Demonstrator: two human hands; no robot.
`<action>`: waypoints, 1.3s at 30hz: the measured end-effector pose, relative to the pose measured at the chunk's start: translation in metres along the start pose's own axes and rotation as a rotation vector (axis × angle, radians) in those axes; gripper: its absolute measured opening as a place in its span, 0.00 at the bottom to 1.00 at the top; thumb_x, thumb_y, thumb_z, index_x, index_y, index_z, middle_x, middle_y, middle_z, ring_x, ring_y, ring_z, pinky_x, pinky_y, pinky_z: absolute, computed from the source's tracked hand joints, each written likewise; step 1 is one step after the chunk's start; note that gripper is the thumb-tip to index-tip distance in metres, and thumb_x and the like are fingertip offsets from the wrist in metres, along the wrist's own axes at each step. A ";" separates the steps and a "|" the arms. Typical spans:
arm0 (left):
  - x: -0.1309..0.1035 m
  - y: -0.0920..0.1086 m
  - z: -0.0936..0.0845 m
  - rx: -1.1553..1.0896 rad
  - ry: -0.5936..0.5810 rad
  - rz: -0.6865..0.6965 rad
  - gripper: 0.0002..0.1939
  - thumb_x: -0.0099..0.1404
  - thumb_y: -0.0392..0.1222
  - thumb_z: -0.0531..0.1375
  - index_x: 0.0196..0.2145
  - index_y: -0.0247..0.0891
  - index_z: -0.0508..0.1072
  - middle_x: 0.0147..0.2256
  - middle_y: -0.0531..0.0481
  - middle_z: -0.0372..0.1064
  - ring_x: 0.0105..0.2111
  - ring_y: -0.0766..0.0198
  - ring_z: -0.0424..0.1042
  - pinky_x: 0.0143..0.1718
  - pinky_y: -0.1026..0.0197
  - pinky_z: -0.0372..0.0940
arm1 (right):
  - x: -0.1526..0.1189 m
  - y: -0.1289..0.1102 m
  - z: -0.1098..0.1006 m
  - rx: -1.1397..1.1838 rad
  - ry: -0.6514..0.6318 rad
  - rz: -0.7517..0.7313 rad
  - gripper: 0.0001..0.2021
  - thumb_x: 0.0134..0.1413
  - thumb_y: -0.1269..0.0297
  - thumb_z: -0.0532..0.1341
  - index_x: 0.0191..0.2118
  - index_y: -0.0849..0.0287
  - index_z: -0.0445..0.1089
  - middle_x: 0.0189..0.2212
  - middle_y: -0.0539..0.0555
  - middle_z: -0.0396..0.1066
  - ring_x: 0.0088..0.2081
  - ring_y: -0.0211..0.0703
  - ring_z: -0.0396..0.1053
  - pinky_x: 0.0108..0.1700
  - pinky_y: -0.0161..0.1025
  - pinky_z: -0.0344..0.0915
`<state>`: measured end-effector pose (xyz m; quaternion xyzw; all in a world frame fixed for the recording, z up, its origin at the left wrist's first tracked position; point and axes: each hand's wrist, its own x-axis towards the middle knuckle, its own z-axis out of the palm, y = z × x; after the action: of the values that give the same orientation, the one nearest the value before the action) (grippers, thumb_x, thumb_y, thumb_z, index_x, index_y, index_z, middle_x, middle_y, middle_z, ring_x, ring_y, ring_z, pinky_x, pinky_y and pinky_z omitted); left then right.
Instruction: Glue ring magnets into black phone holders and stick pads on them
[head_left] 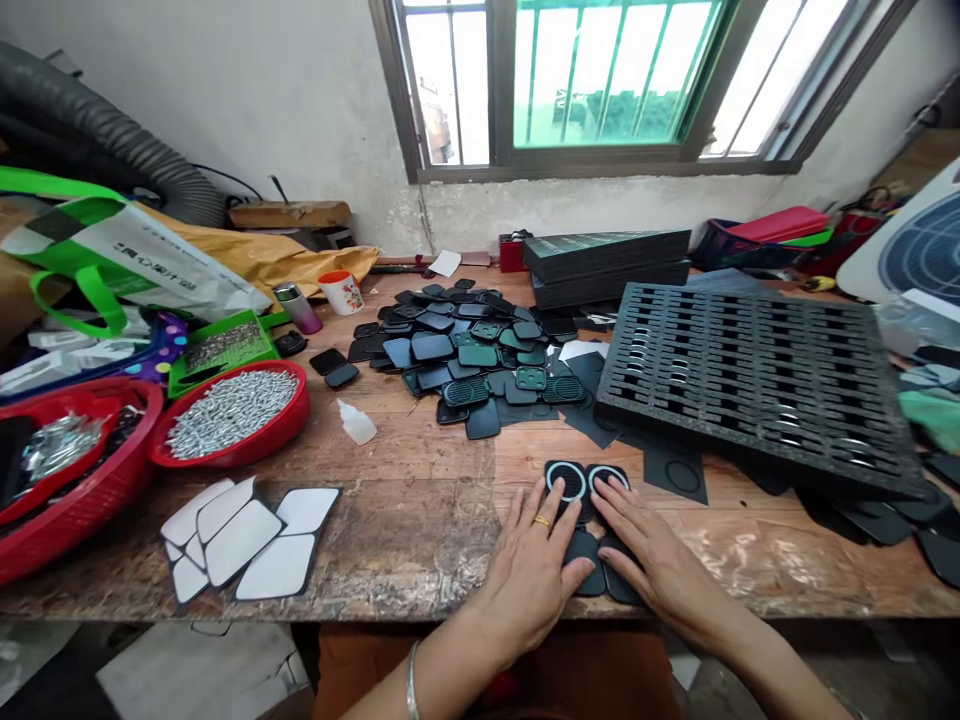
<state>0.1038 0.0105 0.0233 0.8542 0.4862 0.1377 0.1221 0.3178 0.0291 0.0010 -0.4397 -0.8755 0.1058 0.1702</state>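
Note:
My left hand (531,560) lies with fingers spread over a black flat hinged piece (583,552) that bears a white ring (564,480) on its upper panel. Beside it, my right hand (654,552) rests with fingers stretched out on a second such piece (621,582), its white ring (600,472) partly covered by fingertips. The two pieces lie side by side, flat at the table's front edge. My palms and fingers hide parts of both. Beyond them is a heap of similar black pieces (457,350), some with slotted or holed panels.
A black foam tray (750,400) with many slots stands at right, near stacked foam blocks (600,262). White-faced rounded sheets (251,540), a dropper bottle (356,422), a red basket of small metal parts (304,405), a flask (298,308) and a cup (341,293) occupy the left.

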 end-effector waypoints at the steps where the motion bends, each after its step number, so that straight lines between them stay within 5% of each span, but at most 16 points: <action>1: -0.002 -0.003 0.000 0.035 0.000 -0.003 0.33 0.65 0.48 0.57 0.64 0.41 0.52 0.66 0.42 0.42 0.65 0.48 0.41 0.62 0.40 0.48 | 0.002 -0.004 0.000 0.009 -0.008 -0.009 0.29 0.62 0.61 0.53 0.66 0.54 0.46 0.65 0.56 0.48 0.65 0.50 0.44 0.63 0.55 0.51; 11: -0.057 -0.056 -0.025 0.297 0.013 -0.041 0.34 0.65 0.49 0.56 0.65 0.45 0.49 0.65 0.45 0.46 0.63 0.47 0.47 0.58 0.38 0.56 | 0.042 -0.066 0.019 0.030 -0.081 -0.121 0.28 0.58 0.62 0.56 0.64 0.61 0.54 0.64 0.57 0.49 0.65 0.52 0.45 0.63 0.53 0.51; 17: -0.071 -0.059 -0.041 0.261 -0.018 -0.098 0.34 0.65 0.48 0.56 0.65 0.46 0.48 0.64 0.44 0.46 0.63 0.46 0.47 0.57 0.38 0.57 | 0.049 -0.081 0.026 0.041 -0.100 -0.145 0.28 0.58 0.62 0.56 0.64 0.60 0.54 0.63 0.58 0.50 0.64 0.54 0.48 0.61 0.54 0.55; 22: -0.075 -0.060 -0.039 0.194 0.006 -0.126 0.34 0.62 0.47 0.59 0.64 0.47 0.52 0.64 0.45 0.47 0.63 0.43 0.46 0.57 0.36 0.55 | 0.058 -0.078 0.014 0.108 -0.108 -0.116 0.24 0.59 0.61 0.56 0.61 0.57 0.59 0.62 0.58 0.55 0.63 0.54 0.52 0.60 0.54 0.58; 31: -0.083 -0.072 -0.043 0.142 0.078 -0.103 0.33 0.62 0.45 0.59 0.63 0.49 0.54 0.64 0.43 0.46 0.62 0.42 0.49 0.55 0.36 0.58 | 0.121 -0.076 -0.013 0.149 0.089 -0.030 0.13 0.58 0.70 0.55 0.48 0.62 0.70 0.50 0.62 0.69 0.53 0.50 0.65 0.55 0.49 0.63; 35: -0.097 -0.080 -0.051 0.067 0.161 -0.044 0.28 0.65 0.45 0.56 0.61 0.50 0.57 0.63 0.47 0.51 0.61 0.48 0.53 0.55 0.47 0.61 | 0.108 -0.077 -0.015 0.134 0.097 0.024 0.14 0.59 0.69 0.55 0.48 0.60 0.71 0.48 0.60 0.71 0.51 0.50 0.67 0.53 0.49 0.65; 39: -0.108 -0.084 -0.060 -0.002 0.204 -0.039 0.23 0.64 0.45 0.56 0.57 0.51 0.64 0.60 0.52 0.58 0.59 0.53 0.59 0.54 0.55 0.63 | 0.067 -0.033 -0.013 -0.050 0.177 0.254 0.17 0.60 0.65 0.52 0.50 0.63 0.70 0.50 0.64 0.70 0.52 0.54 0.67 0.55 0.54 0.63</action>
<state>-0.0375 -0.0367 0.0379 0.8260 0.5125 0.2221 0.0757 0.2620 0.0642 0.0379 -0.5585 -0.7969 0.0655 0.2208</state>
